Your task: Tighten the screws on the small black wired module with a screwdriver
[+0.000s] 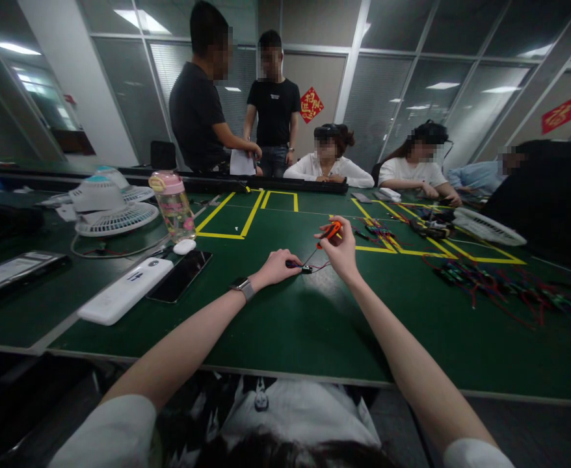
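Observation:
My right hand [341, 250] is closed around the orange and black handle of a screwdriver [333, 230]. Its thin shaft slants down to the left, and the tip meets a small dark wired part [307, 269] on the green table [285, 325]. Red and dark wires run out of that part to the right. With its fingers pressed together, my left hand [279, 268] holds the part's left end against the tabletop. Those fingertips hide some of the part, so its exact kind cannot be made out.
Left of my hands lie a black phone [181, 276], a white power bank [127, 289], a pink-lidded bottle [173, 208] and a white fan [114, 211]. Tangled wired boards [490, 279] lie at the right. Yellow tape [252, 214] marks the table. Several people are across it.

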Motion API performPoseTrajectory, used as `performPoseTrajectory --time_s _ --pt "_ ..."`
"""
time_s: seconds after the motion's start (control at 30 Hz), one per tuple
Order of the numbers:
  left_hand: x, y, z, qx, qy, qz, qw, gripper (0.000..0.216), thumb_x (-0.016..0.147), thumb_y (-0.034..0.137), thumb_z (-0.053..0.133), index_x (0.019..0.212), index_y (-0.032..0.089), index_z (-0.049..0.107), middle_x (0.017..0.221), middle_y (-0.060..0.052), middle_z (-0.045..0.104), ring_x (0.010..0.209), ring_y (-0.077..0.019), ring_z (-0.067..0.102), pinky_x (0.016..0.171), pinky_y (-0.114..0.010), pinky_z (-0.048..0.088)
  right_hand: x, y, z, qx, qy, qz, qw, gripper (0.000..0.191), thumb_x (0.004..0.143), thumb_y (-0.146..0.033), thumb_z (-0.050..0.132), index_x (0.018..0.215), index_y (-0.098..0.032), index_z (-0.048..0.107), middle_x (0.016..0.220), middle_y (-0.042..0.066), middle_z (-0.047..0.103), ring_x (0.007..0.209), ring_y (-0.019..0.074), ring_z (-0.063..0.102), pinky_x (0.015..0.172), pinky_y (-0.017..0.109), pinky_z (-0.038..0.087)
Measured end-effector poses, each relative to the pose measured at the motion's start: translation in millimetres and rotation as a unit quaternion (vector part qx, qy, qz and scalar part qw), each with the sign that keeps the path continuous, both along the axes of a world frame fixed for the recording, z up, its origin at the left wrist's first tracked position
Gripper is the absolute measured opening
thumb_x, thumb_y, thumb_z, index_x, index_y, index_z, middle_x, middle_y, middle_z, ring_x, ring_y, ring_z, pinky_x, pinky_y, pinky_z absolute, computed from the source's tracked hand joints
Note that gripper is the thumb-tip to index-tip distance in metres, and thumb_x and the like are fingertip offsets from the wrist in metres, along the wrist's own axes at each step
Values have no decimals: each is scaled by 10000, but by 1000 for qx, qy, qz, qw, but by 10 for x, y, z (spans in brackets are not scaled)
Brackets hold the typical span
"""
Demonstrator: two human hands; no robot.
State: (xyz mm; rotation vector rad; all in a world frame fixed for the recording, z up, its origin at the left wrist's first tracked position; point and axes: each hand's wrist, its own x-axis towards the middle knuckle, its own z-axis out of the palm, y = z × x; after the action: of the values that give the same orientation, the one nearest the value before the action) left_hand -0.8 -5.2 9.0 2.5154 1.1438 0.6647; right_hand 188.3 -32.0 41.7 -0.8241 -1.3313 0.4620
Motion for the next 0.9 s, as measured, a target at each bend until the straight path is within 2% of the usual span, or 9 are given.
performPoseTrajectory --time_s 0.1,0.2,0.33,0.47,0.6,0.73,0.9 --pt "-3 1 -1 -3 0 1 1000 189 917 323 724 1059 230 806 993 -55 722 955 -226 643 895 -341 456 -20 -21 20 13 -35 -36 999 357 781 -284 668 1121 -274 558 935 3 614 817 176 656 770 348 566" --pt "-8 5 -9 -3 -2 1 1000 188 917 333 722 1053 234 805 996 -54 720 952 -225 640 901 -346 456 -8 -27 39 13 -48 -78 996 320 802 -337 705 1094 -269 591 865 -12 582 734 159 596 704 321 548" --pt "-17 25 -34 -1 -8 -2 1000 192 920 346 720 1053 239 807 992 -54 716 956 -228 641 906 -351 453 33 -14 34 4 -38 -72 997 389 788 -321 705 1156 -268 589 817 -28 564 645 142 554 626 304 534" --pt "-20 28 -40 -1 -9 -3 1000 192 920 341 722 1054 233 806 999 -57 719 960 -227 642 899 -350 454 52 12 12 13 -27 -53 998 435 770 -281 672 1190 -264 562 896 2 638 755 168 629 734 344 571" --pt "-9 13 -25 0 -7 -1 1000 187 920 327 720 1052 224 803 1000 -58 730 958 -221 644 891 -340 462 47 29 6 12 -14 -44 999 411 765 -284 642 1168 -258 562 897 8 667 772 183 643 749 367 579" --pt "-1 8 -17 -3 -11 0 1000 175 913 325 723 1036 227 801 991 -51 733 953 -215 646 890 -331 469 67 31 21 23 -46 -87 995 314 805 -343 677 1103 -260 628 944 15 650 777 170 628 771 349 561" --pt "-6 -4 3 -8 -10 0 1000 174 919 321 723 1044 229 801 1000 -55 724 949 -219 641 873 -332 465 113 34 28 4 -28 -87 996 332 779 -360 738 1083 -260 649 830 -21 600 629 135 567 651 310 531"
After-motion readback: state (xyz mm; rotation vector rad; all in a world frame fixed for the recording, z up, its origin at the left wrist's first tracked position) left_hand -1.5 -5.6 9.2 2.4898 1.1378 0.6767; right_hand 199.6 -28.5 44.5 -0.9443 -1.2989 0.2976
